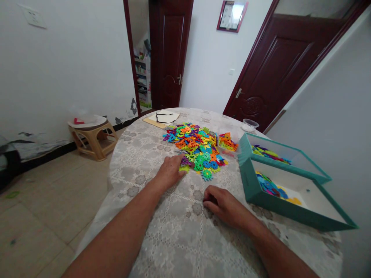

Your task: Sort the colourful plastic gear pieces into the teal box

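Note:
My left hand (171, 172) reaches the near left edge of a pile of colourful plastic gear pieces (193, 141). Its fingers lie against purple gear pieces (187, 160), with the thumb apart from them beside a yellow-green gear piece (184, 168). No piece is lifted in it. Nearer to me, my right hand (222, 202) rests on the patterned tablecloth (176, 227), fingers curled in loosely; nothing shows in them. A green-and-blue gear piece (206, 175) lies at the pile's near edge, between the pile and my right hand.
On the right stands a teal box (246, 177) with two compartments holding more pieces. A clear plastic tub (228, 148) with orange pieces adjoins the pile. Glasses (165, 117) lie on a pad at the back left. A clear bowl (251, 123) sits at the back right.

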Demonstrator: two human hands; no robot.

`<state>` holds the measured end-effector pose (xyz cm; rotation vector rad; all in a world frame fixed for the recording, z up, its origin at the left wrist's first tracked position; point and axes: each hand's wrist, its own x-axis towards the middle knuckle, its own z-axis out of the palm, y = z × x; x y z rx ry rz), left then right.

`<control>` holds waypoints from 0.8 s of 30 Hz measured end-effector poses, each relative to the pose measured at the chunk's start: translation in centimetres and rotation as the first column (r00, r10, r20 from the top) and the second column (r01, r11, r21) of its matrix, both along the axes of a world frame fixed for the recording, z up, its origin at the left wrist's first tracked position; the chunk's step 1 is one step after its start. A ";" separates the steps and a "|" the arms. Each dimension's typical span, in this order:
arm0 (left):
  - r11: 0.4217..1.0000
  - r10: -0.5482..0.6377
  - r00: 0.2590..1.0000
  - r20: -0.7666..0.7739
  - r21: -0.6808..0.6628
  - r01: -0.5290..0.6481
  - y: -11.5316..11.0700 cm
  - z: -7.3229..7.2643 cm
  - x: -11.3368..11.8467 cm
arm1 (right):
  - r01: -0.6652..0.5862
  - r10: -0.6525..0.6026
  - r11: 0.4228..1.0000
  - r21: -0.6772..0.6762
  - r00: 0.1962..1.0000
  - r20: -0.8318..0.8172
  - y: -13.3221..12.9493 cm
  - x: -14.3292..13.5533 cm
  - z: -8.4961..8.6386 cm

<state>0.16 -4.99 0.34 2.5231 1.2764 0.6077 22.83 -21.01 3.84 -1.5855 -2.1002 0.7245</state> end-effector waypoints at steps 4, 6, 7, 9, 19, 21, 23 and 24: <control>1.000 0.026 0.998 0.063 -0.016 -0.025 0.7 -0.6 0.4 | 0.187 -0.196 0.885 0.426 0.980 -0.022 -0.2 2.1 2.2; 0.999 0.048 0.996 0.073 -0.026 -0.047 0.8 -0.7 0.5 | 0.317 -0.376 0.702 0.637 0.926 -0.047 -0.4 4.5 3.3; 0.998 0.054 0.996 0.075 -0.031 -0.052 0.8 -0.6 0.5 | 0.357 -0.466 0.607 0.710 0.884 -0.046 -0.4 5.9 3.6; 0.997 0.063 0.995 0.072 -0.049 -0.060 0.7 -0.5 0.6 | 0.378 -0.625 0.464 0.801 0.781 -0.007 -0.6 9.1 3.6; 0.988 -0.051 0.992 0.113 -0.137 0.067 -0.6 0.2 0.6 | 0.278 -0.701 0.326 0.904 0.712 0.034 -0.2 12.0 1.8; 0.983 -0.101 0.987 0.128 -0.140 0.119 -1.1 0.2 0.5 | 0.244 -0.565 0.409 0.879 0.824 0.034 0.0 8.9 1.6; 0.977 -0.136 0.980 0.144 -0.145 0.157 -1.8 0.2 0.5 | 0.182 -0.401 0.542 0.820 0.914 0.062 0.2 5.7 0.8; 0.974 -0.151 0.976 0.159 -0.147 0.175 -2.3 0.2 0.4 | 0.147 -0.325 0.613 0.776 0.943 0.077 0.3 4.2 0.2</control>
